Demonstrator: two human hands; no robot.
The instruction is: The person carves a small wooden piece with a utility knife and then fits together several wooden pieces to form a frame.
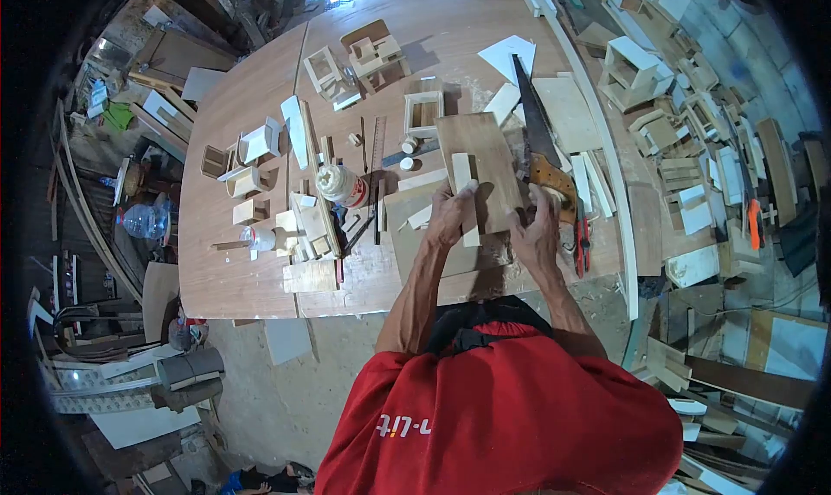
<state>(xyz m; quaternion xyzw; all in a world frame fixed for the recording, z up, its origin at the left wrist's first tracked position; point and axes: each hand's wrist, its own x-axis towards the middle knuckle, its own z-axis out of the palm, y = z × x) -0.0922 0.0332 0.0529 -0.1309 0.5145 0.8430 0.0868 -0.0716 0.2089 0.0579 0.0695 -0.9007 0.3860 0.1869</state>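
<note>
A brown rectangular board (489,162) is held up over the near part of the table, tilted a little. My left hand (452,211) grips a pale narrow wooden strip (465,170), which lies against the face of the board. My right hand (535,222) pinches the board's lower right edge between thumb and fingers. Just right of the board, a handsaw (538,123) lies on the table with its wooden handle close to my right hand. Beneath my hands is a flat light panel (411,235), partly covered by them.
Left of the hands stands an open white glue jar (342,186) among wood scraps. Small wooden box pieces (376,55) sit farther back. Red-handled pliers (582,246) and a long pale strip (606,149) lie at the right. The table edge (372,313) runs before the body.
</note>
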